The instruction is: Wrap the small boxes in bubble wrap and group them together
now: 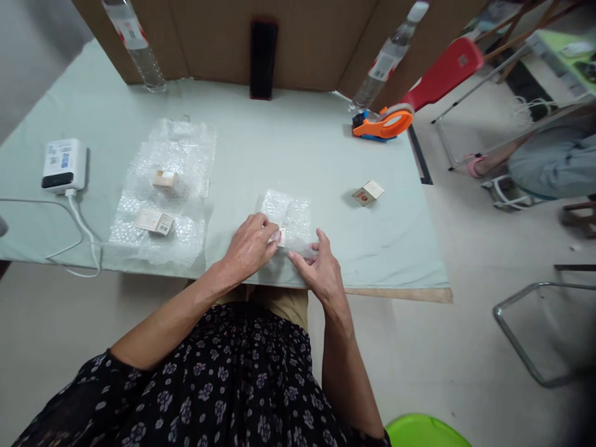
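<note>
My left hand [251,245] has its fingers bent over a small box [280,236] with a red mark, mostly hidden beneath them. The box lies on a small sheet of bubble wrap [292,211] near the table's front edge. At the sheet's near right corner, my right hand [322,266] holds the wrap's edge between thumb and fingers. Off to the right, another small box [367,193] rests tilted on the cloth. A pile of bubble wrap [186,149] lies to the left, with a small box [164,180] and a pale printed box [154,221] on it.
An orange tape dispenser [384,124] sits at the back right, by a bottle [388,59]. Another bottle [139,53] and a phone [263,59] lean against cardboard [214,37]. A white device [65,164] with a cable stands left. A person's leg [498,161] shows right.
</note>
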`<state>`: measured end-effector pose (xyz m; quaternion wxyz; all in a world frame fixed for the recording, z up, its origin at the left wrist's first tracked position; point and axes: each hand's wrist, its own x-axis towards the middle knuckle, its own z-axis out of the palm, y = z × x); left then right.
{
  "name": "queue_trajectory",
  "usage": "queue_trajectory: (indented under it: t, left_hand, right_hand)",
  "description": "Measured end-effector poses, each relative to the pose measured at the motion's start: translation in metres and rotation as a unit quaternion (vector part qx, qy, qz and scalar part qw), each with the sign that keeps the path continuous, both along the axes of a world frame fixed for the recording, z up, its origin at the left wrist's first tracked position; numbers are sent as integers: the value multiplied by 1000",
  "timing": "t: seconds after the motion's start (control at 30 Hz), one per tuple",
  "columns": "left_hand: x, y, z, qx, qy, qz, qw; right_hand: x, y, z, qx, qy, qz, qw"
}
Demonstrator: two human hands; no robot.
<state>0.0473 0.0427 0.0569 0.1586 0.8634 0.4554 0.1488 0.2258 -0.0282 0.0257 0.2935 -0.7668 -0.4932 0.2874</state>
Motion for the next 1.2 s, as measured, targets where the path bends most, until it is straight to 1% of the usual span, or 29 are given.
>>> queue_trajectory:
  t: [0.1, 0.27, 0.4, 0.47, 0.6, 0.7, 0.8, 0.87, 0.9, 1.0, 1.1, 1.2]
  left_hand:
    - [1, 1, 0, -7, 8, 1, 1000]
    - [3, 1, 1, -14, 16, 4, 1000]
    - [8, -1, 6, -32, 35, 20, 999]
    - [11, -1, 10, -46, 54, 31, 997]
    - [15, -1, 17, -73, 74, 28, 994]
    - [14, 0, 16, -84, 69, 18, 994]
    - [12, 2, 12, -85, 50, 12, 995]
    - [10, 3, 8, -86, 37, 8, 996]
    - [10, 4, 6, -87, 30, 6, 996]
    - [8, 5, -1, -93, -4, -2, 996]
    - [5, 5, -8, -96, -74, 8, 993]
    - [1, 3, -15, -115, -175, 31, 977]
  right_hand:
    - [-3, 13, -6, 11, -13, -26, 1000]
    - [-14, 27, -15, 63, 30, -21, 997]
    - [-24, 29, -10, 106, 1, -39, 994]
    - [-25, 29, -6, 119, -2, -38, 992]
    - [-26, 31, -2, 141, 69, -25, 987]
    - [-32, 31, -1, 149, 104, -21, 983]
    - [-39, 30, 2, 145, 81, -10, 986]
    - [-41, 29, 4, 138, 51, 16, 989]
    - [-41, 28, 6, 135, 37, 39, 989]
    - [-33, 27, 11, 125, 20, 145, 981]
    - [-17, 29, 17, 115, 39, 241, 963]
    - [-6, 34, 22, 97, 33, 299, 949]
